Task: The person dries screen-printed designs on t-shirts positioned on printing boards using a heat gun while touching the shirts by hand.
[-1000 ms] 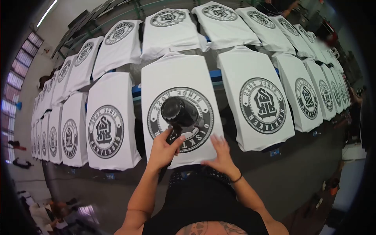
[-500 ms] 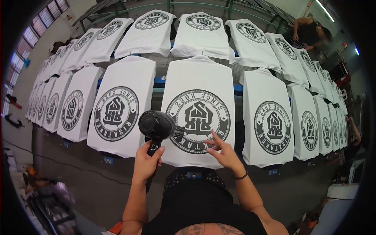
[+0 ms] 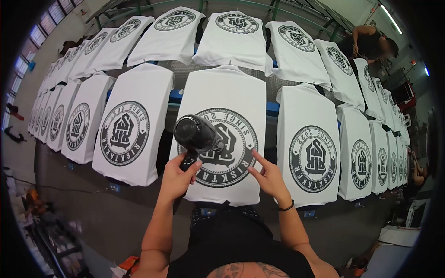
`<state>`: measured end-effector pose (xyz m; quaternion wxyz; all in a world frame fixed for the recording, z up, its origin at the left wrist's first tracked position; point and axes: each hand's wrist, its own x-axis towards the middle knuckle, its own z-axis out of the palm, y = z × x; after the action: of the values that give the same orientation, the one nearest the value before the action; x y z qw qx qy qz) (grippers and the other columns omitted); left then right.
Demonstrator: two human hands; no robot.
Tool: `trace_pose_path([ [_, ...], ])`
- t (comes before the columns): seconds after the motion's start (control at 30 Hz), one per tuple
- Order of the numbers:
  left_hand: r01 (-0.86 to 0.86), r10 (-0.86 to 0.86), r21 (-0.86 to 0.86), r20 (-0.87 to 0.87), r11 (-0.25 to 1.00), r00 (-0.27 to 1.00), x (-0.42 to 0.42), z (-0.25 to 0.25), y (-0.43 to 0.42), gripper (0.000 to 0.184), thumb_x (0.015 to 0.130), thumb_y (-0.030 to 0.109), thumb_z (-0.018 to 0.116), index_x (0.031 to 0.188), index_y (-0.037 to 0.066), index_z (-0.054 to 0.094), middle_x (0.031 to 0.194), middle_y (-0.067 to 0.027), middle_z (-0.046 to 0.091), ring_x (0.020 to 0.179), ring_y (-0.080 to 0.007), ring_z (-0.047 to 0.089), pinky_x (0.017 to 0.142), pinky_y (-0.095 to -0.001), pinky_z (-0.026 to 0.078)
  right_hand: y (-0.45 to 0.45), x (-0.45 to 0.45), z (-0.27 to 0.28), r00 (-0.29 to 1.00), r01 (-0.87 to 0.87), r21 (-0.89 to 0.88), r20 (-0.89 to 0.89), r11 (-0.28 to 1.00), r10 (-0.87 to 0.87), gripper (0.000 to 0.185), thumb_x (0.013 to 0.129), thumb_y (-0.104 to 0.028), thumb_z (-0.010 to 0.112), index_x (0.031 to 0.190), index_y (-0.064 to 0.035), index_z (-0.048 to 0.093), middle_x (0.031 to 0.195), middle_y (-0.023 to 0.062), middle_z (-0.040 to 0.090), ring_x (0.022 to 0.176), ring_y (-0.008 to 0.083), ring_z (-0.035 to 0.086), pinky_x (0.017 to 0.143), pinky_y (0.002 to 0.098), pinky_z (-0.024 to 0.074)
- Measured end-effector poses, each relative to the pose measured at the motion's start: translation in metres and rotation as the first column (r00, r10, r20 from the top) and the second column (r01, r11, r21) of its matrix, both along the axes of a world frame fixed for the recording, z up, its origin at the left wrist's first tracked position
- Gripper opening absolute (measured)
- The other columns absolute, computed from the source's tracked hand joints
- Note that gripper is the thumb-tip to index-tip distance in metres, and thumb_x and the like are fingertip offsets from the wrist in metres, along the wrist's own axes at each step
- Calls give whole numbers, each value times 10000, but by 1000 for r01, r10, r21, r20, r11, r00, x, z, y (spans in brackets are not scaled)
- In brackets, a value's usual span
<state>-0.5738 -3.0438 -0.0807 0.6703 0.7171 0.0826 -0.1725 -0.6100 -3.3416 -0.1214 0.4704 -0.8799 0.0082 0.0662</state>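
Note:
A black blow dryer (image 3: 194,133) is gripped by its handle in my left hand (image 3: 178,178), its nozzle pointing right over the round dark print (image 3: 225,148) of the white shirt (image 3: 225,88) in front of me. My right hand (image 3: 269,177) has its thumb and forefinger spread at the print's lower right edge, holding nothing. Whether its fingertips touch the cloth I cannot tell. The dryer hides the left part of the print.
More printed white shirts stretch left (image 3: 134,92) and right (image 3: 308,111), with a second row (image 3: 232,44) behind. A blue rail (image 3: 273,107) runs between the rows. Another person (image 3: 368,41) is at the back right. A cable (image 3: 65,188) lies at lower left.
Over the last second my view has shifted along the rows. The dryer swung left off the print, then back over its left part. My right hand moved from the shirt's lower edge to the print's edge.

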Motion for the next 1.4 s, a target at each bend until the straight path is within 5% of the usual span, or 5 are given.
trace_pose_path([
  [0.37, 34, -38, 108, 41, 994, 998, 54, 9, -116, 376, 924, 205, 746, 1192, -40, 650, 732, -6, 642, 547, -59, 560, 491, -220, 469, -79, 25, -12, 945, -314, -34, -111, 949, 309, 647, 915, -288, 714, 1510, -173, 488, 908, 210, 717, 594, 291, 586, 646, 367, 504],
  [0.5, 102, -100, 110, -28, 989, 995, 53, -1, -131, 402, 932, 219, 737, 1223, -43, 646, 670, 3, 619, 544, -58, 567, 481, -226, 464, -80, 21, -27, 883, -444, -37, -190, 895, 430, 634, 920, -401, 685, 1492, -195, 504, 1049, 222, 714, 968, 430, 675, 852, 480, 538],
  [0.83, -33, 9, 263, 95, 964, 995, 88, 5, -132, 394, 918, 245, 758, 1156, -56, 669, 634, 5, 622, 509, -46, 561, 450, -216, 418, -93, 33, -79, 891, -435, -115, 86, 893, 445, 692, 916, -375, 689, 1501, -78, 468, 1226, 147, 713, 853, 347, 711, 827, 430, 560],
  [1.07, -103, 91, 258, 56, 961, 994, 65, 14, -104, 275, 930, 209, 744, 1037, -34, 674, 638, 11, 612, 507, -52, 554, 471, -224, 450, -144, 117, -98, 962, 229, 718, -271, 657, -39, 517, 1092, -352, 410, 1514, -58, 461, 1086, 130, 763, 527, 53, 408, 522, 192, 386],
  [1.4, -108, 106, 179, 23, 978, 994, 24, 8, -58, 261, 944, 178, 727, 1063, -46, 666, 658, 7, 597, 521, -53, 524, 487, -227, 443, -30, 30, -90, 531, -395, 636, -430, 663, 730, 520, 1097, -445, 394, 1448, -103, 567, 812, 26, 764, 570, 51, 451, 538, 214, 415],
])
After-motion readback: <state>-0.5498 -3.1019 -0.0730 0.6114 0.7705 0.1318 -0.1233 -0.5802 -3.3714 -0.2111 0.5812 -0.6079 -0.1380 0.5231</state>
